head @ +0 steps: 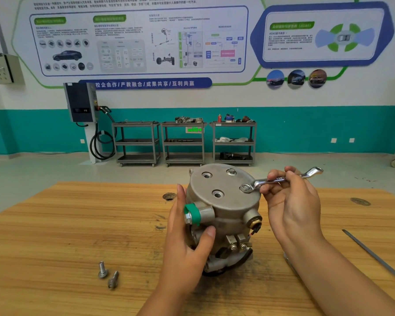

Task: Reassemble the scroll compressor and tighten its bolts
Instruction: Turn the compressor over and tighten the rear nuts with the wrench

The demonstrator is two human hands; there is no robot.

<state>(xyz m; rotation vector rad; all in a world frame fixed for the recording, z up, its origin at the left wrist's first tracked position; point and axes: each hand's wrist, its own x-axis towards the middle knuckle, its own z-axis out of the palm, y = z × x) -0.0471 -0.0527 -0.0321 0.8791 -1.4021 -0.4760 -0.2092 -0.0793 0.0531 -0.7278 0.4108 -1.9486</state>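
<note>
Steel combination wrench [281, 179], pinched in the closed right hand [290, 199], extends leftward to a flanged bolt [246, 187] atop the grey cast-metal scroll compressor [224, 213], upright on the wooden bench [78, 224], which the left hand [187, 236] clasps.

The wooden surface [55, 224] carries the scroll compressor [224, 215] at centre, two loose bolts [107, 274] lower left, a thin metal rod [374, 256] at right.

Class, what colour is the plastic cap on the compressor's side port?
Green plastic cap, clearest in the head view.
</note>
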